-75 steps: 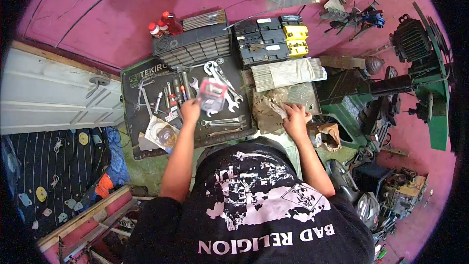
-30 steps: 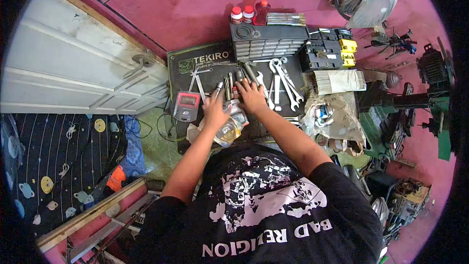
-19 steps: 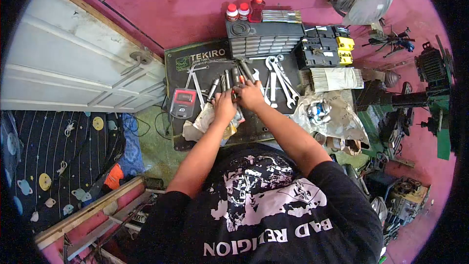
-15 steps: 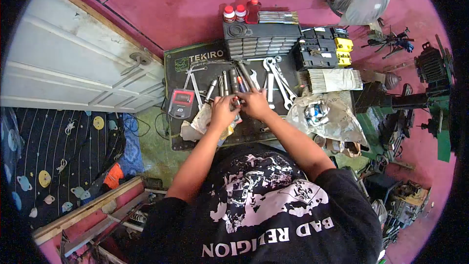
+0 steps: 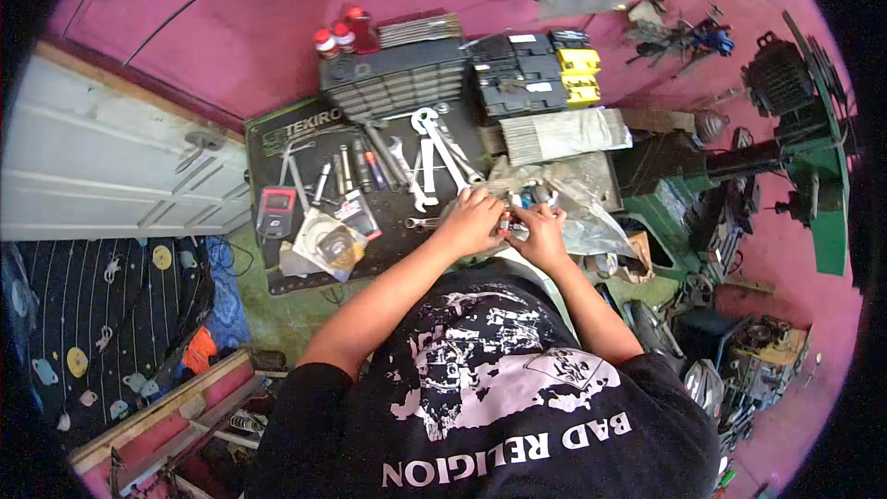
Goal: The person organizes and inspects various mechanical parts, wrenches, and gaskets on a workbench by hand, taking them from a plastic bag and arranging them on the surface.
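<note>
My left hand (image 5: 473,222) and my right hand (image 5: 541,235) are close together over the right front part of the workbench mat (image 5: 388,245). Between their fingertips they pinch a small red-and-silver object (image 5: 504,225), too small to name and partly covered by fingers. Just behind my right hand lies a crumpled clear plastic bag (image 5: 591,222). A small wrench (image 5: 422,223) rests left of my left hand. Larger wrenches (image 5: 449,152) lie beyond it, pointing away from me.
Left on the mat are a red-and-black boxed device (image 5: 277,208), packets (image 5: 323,245) and a row of sockets and rods (image 5: 358,164). A drawer cabinet (image 5: 393,83) and black-and-yellow boxes (image 5: 527,74) line the back. A green machine (image 5: 665,166) stands at right.
Both hands have moved right, from the row of tools to beside the plastic bag, with the small red object between them. The camera view has turned right.
</note>
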Tool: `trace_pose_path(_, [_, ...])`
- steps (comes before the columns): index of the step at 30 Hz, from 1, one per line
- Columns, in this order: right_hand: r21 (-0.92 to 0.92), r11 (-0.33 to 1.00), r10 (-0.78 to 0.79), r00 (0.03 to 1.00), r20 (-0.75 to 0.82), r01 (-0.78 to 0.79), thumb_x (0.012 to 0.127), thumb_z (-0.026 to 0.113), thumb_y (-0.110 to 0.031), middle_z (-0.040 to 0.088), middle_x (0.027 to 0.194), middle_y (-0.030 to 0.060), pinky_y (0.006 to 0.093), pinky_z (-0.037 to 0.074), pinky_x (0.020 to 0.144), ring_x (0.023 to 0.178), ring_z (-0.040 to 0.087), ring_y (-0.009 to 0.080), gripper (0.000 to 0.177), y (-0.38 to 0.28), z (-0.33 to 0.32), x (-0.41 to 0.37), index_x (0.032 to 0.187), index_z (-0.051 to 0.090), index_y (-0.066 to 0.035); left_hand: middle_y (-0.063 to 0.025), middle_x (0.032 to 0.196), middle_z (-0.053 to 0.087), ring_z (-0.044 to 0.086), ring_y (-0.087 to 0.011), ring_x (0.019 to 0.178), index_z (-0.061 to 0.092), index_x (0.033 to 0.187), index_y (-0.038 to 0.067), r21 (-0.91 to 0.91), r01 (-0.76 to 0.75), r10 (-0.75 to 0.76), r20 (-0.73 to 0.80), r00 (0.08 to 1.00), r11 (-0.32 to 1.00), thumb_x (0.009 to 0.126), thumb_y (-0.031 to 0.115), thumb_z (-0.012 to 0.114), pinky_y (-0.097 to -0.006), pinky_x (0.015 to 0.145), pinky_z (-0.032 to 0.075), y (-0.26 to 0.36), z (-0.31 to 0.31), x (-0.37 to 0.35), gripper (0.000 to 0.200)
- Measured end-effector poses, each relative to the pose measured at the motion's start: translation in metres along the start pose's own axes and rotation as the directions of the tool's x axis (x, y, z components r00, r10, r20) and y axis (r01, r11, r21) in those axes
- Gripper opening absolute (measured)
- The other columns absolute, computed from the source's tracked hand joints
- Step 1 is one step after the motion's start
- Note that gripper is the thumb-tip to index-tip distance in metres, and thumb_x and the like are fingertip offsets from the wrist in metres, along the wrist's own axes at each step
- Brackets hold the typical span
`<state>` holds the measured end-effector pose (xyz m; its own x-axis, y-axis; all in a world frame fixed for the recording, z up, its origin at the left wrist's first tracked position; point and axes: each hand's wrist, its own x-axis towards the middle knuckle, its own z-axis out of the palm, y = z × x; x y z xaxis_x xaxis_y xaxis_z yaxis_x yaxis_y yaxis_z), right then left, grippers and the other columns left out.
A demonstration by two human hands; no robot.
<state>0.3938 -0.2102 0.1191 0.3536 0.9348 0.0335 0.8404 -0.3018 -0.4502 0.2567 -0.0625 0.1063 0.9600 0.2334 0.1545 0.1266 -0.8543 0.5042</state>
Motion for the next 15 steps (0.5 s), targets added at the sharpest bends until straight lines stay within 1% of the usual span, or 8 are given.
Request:
trace_pose_path(2, [-0.022, 1.000, 0.019, 1.000, 0.005, -0.019, 0.074, 0.080, -0.036, 0.070, 0.091, 0.0054, 0.0495, 0.033, 0.089, 0.096, 0.058, 0.0250, 0.046, 0.022, 0.003, -0.003, 0.112, 0.068, -0.014, -0.0093, 0.103, 0.064, 0.052, -0.0292, 0.109, 0.061, 0.099, 0.005, 0.036, 0.006, -0.007, 0.045, 0.999, 0.999, 0.075, 0.037, 0.076, -0.0485, 0.094, 0.037, 0.006, 0.025, 0.016, 0.043])
trace_pose_path(5, [-0.047, 0.998, 0.041, 0.999, 0.002, -0.040, 0.076, 0.079, -0.035, 0.071, 0.093, 0.0045, 0.0513, 0.033, 0.089, 0.097, 0.058, 0.0262, 0.043, 0.048, 0.008, 0.000, 0.112, 0.068, -0.015, -0.0088, 0.105, 0.064, 0.052, -0.0291, 0.110, 0.063, 0.101, 0.006, 0.092, 0.080, -0.087, 0.078, 0.993, 0.993, 0.076, 0.035, 0.076, -0.0505, 0.096, 0.035, 0.014, 0.047, 0.035, 0.041])
trace_pose_path(7, [-0.148, 0.989, 0.017, 0.999, -0.030, -0.021, 0.077, 0.077, -0.035, 0.070, 0.095, 0.0045, 0.0543, 0.032, 0.091, 0.099, 0.057, 0.0262, 0.040, 0.061, 0.013, 0.008, 0.111, 0.068, -0.017, -0.0093, 0.107, 0.063, 0.052, -0.0293, 0.111, 0.064, 0.107, 0.006, 0.145, 0.165, -0.177, 0.070, 0.982, 0.976, 0.077, 0.032, 0.075, -0.0512, 0.097, 0.035, 0.016, 0.058, 0.045, 0.042])
trace_pose_path(8, [-0.189, 0.982, 0.033, 0.999, 0.009, -0.031, 0.077, 0.076, -0.034, 0.067, 0.101, 0.0053, 0.0575, 0.033, 0.093, 0.105, 0.056, 0.0266, 0.046, 0.066, 0.014, 0.013, 0.118, 0.065, -0.018, -0.0095, 0.110, 0.062, 0.051, -0.0290, 0.113, 0.066, 0.112, 0.006, 0.180, 0.181, -0.192, 0.045, 0.980, 0.967, 0.077, 0.030, 0.075, -0.0514, 0.097, 0.035, 0.018, 0.061, 0.049, 0.043])
trace_pose_path(11, [-0.244, 0.970, 0.009, 1.000, -0.015, -0.012, 0.078, 0.075, -0.033, 0.062, 0.107, 0.0074, 0.0589, 0.033, 0.094, 0.108, 0.053, 0.0281, 0.045, 0.076, 0.015, 0.021, 0.118, 0.065, -0.018, -0.0094, 0.111, 0.062, 0.050, -0.0290, 0.114, 0.067, 0.113, 0.006, 0.242, 0.225, -0.237, 0.019, 0.971, 0.944, 0.078, 0.029, 0.074, -0.0521, 0.096, 0.035, 0.019, 0.070, 0.061, 0.042])
trace_pose_path(12, [-0.285, 0.959, 0.009, 1.000, 0.010, -0.006, 0.079, 0.073, -0.032, 0.058, 0.110, 0.0083, 0.0591, 0.034, 0.094, 0.112, 0.050, 0.0300, 0.043, 0.083, 0.021, 0.023, 0.119, 0.065, -0.018, -0.0108, 0.110, 0.062, 0.051, -0.0290, 0.110, 0.071, 0.099, 0.005, 0.285, 0.195, -0.194, -0.033, 0.980, 0.938, 0.079, 0.027, 0.071, -0.0477, 0.092, 0.037, 0.021, 0.071, 0.065, 0.029])
trace_pose_path(13, [-0.304, 0.953, -0.021, 1.000, -0.019, 0.014, 0.080, 0.072, -0.031, 0.057, 0.115, 0.0096, 0.0598, 0.033, 0.096, 0.114, 0.049, 0.0309, 0.043, 0.088, 0.026, 0.025, 0.120, 0.065, -0.019, -0.0108, 0.110, 0.062, 0.051, -0.0290, 0.110, 0.071, 0.099, 0.005, 0.285, 0.197, -0.195, -0.036, 0.980, 0.938, 0.079, 0.027, 0.071, -0.0477, 0.092, 0.037, 0.022, 0.074, 0.069, 0.029])
trace_pose_path(15, [-0.337, 0.942, 0.008, 1.000, 0.010, -0.004, 0.081, 0.071, -0.031, 0.055, 0.118, 0.0100, 0.0598, 0.032, 0.099, 0.116, 0.048, 0.0309, 0.047, 0.095, 0.033, 0.028, 0.126, 0.062, -0.020, -0.0125, 0.114, 0.061, 0.050, -0.0289, 0.112, 0.072, 0.100, 0.006, 0.349, 0.250, -0.250, -0.046, 0.967, 0.903, 0.078, 0.026, 0.071, -0.0483, 0.092, 0.038, 0.022, 0.077, 0.076, 0.030])
